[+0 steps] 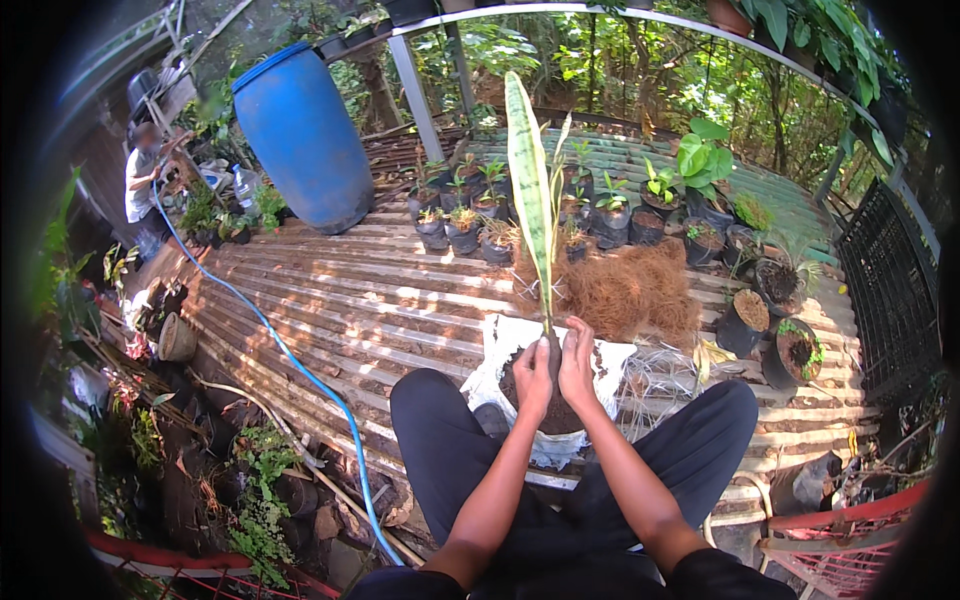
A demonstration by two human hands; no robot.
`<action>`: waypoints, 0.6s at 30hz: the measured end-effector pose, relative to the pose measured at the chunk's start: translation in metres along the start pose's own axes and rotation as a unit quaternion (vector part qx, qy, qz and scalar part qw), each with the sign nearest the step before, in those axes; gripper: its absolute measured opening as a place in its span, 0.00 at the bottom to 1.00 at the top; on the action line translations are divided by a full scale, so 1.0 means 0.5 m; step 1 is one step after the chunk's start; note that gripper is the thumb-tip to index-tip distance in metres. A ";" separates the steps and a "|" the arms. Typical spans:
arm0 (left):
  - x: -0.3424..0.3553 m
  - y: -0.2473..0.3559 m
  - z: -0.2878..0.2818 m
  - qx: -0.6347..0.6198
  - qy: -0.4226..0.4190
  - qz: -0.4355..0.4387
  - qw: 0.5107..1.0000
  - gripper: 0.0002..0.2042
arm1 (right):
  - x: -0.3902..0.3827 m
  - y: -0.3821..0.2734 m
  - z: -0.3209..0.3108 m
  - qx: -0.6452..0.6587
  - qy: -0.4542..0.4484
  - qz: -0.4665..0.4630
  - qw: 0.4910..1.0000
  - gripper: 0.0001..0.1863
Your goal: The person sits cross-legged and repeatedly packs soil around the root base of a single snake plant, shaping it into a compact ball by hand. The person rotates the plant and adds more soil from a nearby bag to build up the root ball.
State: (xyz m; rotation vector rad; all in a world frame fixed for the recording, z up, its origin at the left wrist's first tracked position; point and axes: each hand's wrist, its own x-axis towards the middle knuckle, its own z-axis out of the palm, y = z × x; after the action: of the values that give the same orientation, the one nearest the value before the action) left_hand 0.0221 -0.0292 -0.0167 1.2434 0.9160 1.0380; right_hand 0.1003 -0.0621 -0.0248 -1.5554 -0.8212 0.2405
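1. In front of you, a tall snake plant stands nearly upright between your hands, its broad leaf mottled green with pale yellowish edges and a narrower leaf beside it.
2. Your left hand is closed in from the left at the plant's base, thumb pointing up along the stem.
3. Your right hand is cupped against the base from the right, fingers together and pointing upward. The two palms face each other, pressing the base between them; you cannot tell how firmly.
4. Beneath your hands, between your bent knees in dark trousers, a white sack is folded open around dark soil. The plant's base is at the soil, over the sack's opening.
5. Just beyond the sack is a heap of brown fibre; to its right side, nearer you, lies a tangle of pale strands.
6. Farther off, small plants in black bags stand in rows, one a broad-leaved plant.
7. To the left, a blue barrel leans on the ridged floor, and a blue hose curves toward you.
8. At far left, another person in a light top stands well apart. At right is a black crate.
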 end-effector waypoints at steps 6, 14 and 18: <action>0.046 0.027 -0.057 -0.030 0.042 -0.024 0.998 0.22 | 0.079 0.169 -0.057 0.071 -0.167 0.314 0.932 0.24; 0.060 0.047 -0.091 -0.075 0.114 -0.062 0.989 0.23 | -0.053 0.365 -0.056 -0.227 -0.251 0.262 0.904 0.31; 0.064 0.049 -0.096 -0.117 0.139 -0.079 0.980 0.24 | -0.094 0.350 -0.053 -0.341 -0.338 0.169 0.861 0.44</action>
State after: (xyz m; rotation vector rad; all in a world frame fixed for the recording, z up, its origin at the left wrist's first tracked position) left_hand -0.0169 0.0157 0.0023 0.8285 1.0538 1.1728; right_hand 0.1443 -0.1027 -0.1979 -2.3415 -1.2570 0.8625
